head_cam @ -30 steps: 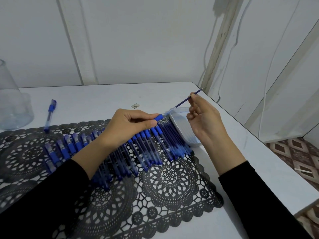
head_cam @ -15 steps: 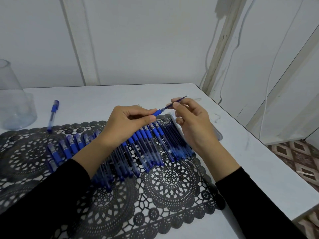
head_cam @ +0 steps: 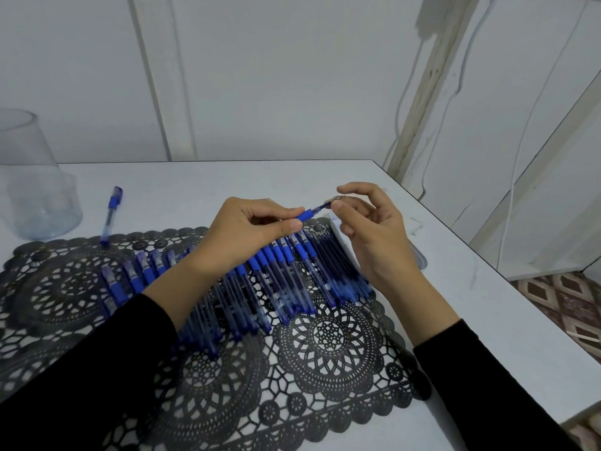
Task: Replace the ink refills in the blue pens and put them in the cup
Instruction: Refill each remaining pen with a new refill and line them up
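View: head camera, the only one we have, looking forward and down at the hands.
Left hand (head_cam: 250,232): we see it curled round a blue pen (head_cam: 307,215). Thumb and fingers clench the barrel, so only the blue grip section sticks out towards the right.
Right hand (head_cam: 377,239): raised just beside the left. Its thumb and a curled finger pinch the end of the ink refill (head_cam: 322,207), and the index finger arches above. The exact contact is blurred for us.
Ink refill: a short dark stub pokes out of the held pen's front end, and the rest is inside the barrel or hidden.
Held pen, place: above the far edge of the placemat (head_cam: 325,353), in the air between both hands and well apart from the cup (head_cam: 32,183).
Pen row (head_cam: 276,275): many blue pens lie side by side on the placemat, slanting, partly under the left forearm.
Loose refills (head_cam: 328,255): thin dark sticks at the row's right end, as far as we can tell.
White tray (head_cam: 420,259): just right of the row, mostly hidden by the right hand.
Lone pen (head_cam: 110,216): capped, flat on the table (head_cam: 471,304), near the cup, its lower end touching the placemat's edge.
Cup: clear, upright at the left edge. We cannot tell whether it holds anything.
Sleeves (head_cam: 97,369): black, on both arms.
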Action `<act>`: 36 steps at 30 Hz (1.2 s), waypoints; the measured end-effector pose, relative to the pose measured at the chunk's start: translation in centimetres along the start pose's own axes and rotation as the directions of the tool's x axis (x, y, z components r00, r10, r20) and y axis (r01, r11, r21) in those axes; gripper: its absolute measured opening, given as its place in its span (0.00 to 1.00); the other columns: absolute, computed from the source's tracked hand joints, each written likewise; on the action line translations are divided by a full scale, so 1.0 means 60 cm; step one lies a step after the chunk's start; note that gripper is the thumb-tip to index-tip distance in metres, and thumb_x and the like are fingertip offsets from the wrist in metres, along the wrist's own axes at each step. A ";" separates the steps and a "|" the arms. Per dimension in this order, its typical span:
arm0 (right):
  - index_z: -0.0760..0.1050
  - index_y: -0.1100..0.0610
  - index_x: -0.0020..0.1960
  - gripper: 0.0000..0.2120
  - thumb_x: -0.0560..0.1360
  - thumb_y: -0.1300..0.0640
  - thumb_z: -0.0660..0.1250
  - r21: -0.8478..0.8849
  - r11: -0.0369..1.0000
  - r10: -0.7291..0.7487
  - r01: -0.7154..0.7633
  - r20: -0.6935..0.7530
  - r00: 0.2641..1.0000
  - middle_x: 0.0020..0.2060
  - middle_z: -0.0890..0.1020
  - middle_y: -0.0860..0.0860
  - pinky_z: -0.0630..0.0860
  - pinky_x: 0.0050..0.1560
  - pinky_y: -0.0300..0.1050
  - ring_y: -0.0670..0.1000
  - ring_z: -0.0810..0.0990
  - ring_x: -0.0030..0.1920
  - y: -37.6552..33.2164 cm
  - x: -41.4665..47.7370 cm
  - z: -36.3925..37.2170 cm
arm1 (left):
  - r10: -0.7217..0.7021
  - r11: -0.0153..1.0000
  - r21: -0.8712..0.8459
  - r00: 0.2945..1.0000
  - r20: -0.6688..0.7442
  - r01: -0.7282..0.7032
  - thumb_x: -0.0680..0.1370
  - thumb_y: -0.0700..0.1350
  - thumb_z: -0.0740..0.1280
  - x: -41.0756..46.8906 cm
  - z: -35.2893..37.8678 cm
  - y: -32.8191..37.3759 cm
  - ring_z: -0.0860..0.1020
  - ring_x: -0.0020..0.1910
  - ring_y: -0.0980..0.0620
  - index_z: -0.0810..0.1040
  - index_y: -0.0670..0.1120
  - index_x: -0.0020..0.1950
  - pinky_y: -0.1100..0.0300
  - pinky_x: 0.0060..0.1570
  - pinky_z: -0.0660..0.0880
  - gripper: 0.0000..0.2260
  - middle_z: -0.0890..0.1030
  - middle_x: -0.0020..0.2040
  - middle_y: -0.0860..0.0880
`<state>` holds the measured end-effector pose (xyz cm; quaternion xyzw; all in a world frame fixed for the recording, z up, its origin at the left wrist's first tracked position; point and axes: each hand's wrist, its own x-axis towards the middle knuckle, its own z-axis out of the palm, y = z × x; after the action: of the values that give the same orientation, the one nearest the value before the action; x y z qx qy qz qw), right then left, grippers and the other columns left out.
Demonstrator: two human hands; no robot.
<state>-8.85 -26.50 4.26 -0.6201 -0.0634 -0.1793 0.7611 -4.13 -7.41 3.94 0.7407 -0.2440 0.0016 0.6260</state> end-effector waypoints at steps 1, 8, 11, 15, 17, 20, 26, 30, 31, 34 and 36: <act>0.78 0.59 0.50 0.08 0.75 0.69 0.67 -0.006 1.000 -0.001 0.001 0.019 1.000 0.43 0.82 0.57 0.72 0.40 0.32 0.41 0.78 0.36 -0.001 -0.001 0.001 | 0.007 1.000 0.003 1.000 -0.001 -0.007 0.72 0.39 0.75 0.001 -0.001 0.001 0.84 0.47 0.55 0.86 0.48 0.51 0.67 0.50 0.77 0.09 0.87 0.44 0.53; 0.81 0.58 0.47 0.05 0.73 0.66 0.71 -0.095 0.995 -0.009 0.018 0.093 0.996 0.40 0.83 0.50 0.74 0.45 0.37 0.45 0.78 0.41 0.006 0.001 0.012 | 0.015 0.999 0.053 1.000 0.009 -0.015 0.71 0.42 0.75 -0.010 -0.019 0.014 0.84 0.48 0.52 0.86 0.46 0.53 0.61 0.52 0.79 0.10 0.87 0.45 0.51; 0.82 0.57 0.46 0.05 0.73 0.65 0.71 -0.112 0.994 -0.002 0.016 0.124 0.992 0.40 0.83 0.51 0.75 0.47 0.39 0.47 0.78 0.42 0.008 -0.001 0.027 | 0.013 0.997 0.070 1.000 0.010 -0.014 0.72 0.41 0.75 -0.024 -0.038 0.021 0.82 0.43 0.60 0.86 0.46 0.53 0.69 0.46 0.76 0.10 0.87 0.45 0.53; 0.82 0.56 0.46 0.04 0.73 0.63 0.72 -0.165 0.986 0.042 -0.005 0.224 0.974 0.41 0.84 0.51 0.76 0.47 0.40 0.48 0.80 0.43 0.013 -0.006 0.064 | -0.004 0.992 0.127 1.000 -0.019 0.006 0.71 0.43 0.75 -0.058 -0.081 0.022 0.83 0.43 0.54 0.85 0.48 0.52 0.64 0.45 0.79 0.10 0.87 0.44 0.53; 0.82 0.57 0.47 0.04 0.74 0.63 0.71 -0.193 0.981 0.079 -0.026 0.277 0.958 0.41 0.84 0.51 0.76 0.47 0.39 0.48 0.81 0.43 0.016 -0.010 0.089 | 0.015 0.985 0.173 0.999 -0.031 -0.010 0.70 0.45 0.74 -0.081 -0.107 0.022 0.84 0.43 0.54 0.85 0.47 0.53 0.66 0.45 0.78 0.12 0.87 0.44 0.53; 0.82 0.57 0.52 0.07 0.74 0.63 0.70 -0.162 0.980 0.169 -0.118 0.354 0.920 0.44 0.85 0.52 0.74 0.44 0.35 0.43 0.80 0.39 0.017 -0.017 0.131 | 0.025 0.980 0.198 0.996 -0.084 -0.008 0.69 0.45 0.74 -0.116 -0.148 0.021 0.84 0.44 0.58 0.85 0.43 0.54 0.69 0.46 0.77 0.14 0.86 0.43 0.55; 0.81 0.55 0.54 0.07 0.76 0.59 0.69 -0.332 0.937 0.266 -0.111 0.466 0.844 0.46 0.86 0.51 0.75 0.46 0.37 0.44 0.82 0.44 0.022 -0.038 0.206 | -0.064 0.985 0.138 0.956 -0.285 0.107 0.71 0.39 0.75 -0.191 -0.221 0.010 0.84 0.43 0.61 0.85 0.49 0.48 0.70 0.45 0.78 0.08 0.86 0.42 0.57; 0.83 0.51 0.50 0.04 0.76 0.56 0.71 -0.516 0.839 0.241 0.175 0.639 0.731 0.36 0.82 0.44 0.73 0.38 0.37 0.43 0.74 0.34 0.030 -0.064 0.241 | -0.061 0.971 0.200 0.949 -0.309 0.127 0.67 0.46 0.75 -0.231 -0.252 0.011 0.83 0.43 0.62 0.86 0.53 0.49 0.70 0.44 0.77 0.11 0.86 0.43 0.57; 0.83 0.50 0.50 0.04 0.76 0.56 0.71 -0.546 0.798 0.251 0.255 0.685 0.684 0.35 0.81 0.41 0.71 0.36 0.33 0.40 0.73 0.32 0.029 -0.071 0.249 | -0.063 0.968 0.211 0.947 -0.315 0.134 0.68 0.46 0.75 -0.239 -0.257 0.009 0.82 0.43 0.61 0.86 0.54 0.49 0.68 0.43 0.77 0.11 0.86 0.43 0.56; 0.83 0.49 0.53 0.07 0.75 0.55 0.71 -0.573 0.632 0.269 0.521 0.793 0.546 0.44 0.82 0.40 0.74 0.44 0.34 0.40 0.78 0.43 0.025 -0.089 0.265 | -0.065 0.961 0.230 0.937 -0.343 0.151 0.70 0.44 0.75 -0.261 -0.264 0.004 0.83 0.44 0.55 0.86 0.53 0.50 0.62 0.45 0.80 0.10 0.86 0.44 0.54; 0.82 0.50 0.55 0.09 0.76 0.57 0.70 -0.540 0.529 0.255 0.655 0.837 0.484 0.48 0.81 0.41 0.72 0.49 0.31 0.40 0.75 0.47 0.025 -0.101 0.272 | -0.052 0.954 0.261 0.941 -0.335 0.145 0.69 0.45 0.75 -0.274 -0.270 -0.001 0.84 0.46 0.52 0.85 0.51 0.51 0.62 0.49 0.80 0.11 0.86 0.45 0.52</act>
<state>-11.88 -9.29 4.59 -0.8827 -0.4199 0.0386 0.2074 -13.73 13.52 2.34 0.8231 -0.0974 0.1264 0.5450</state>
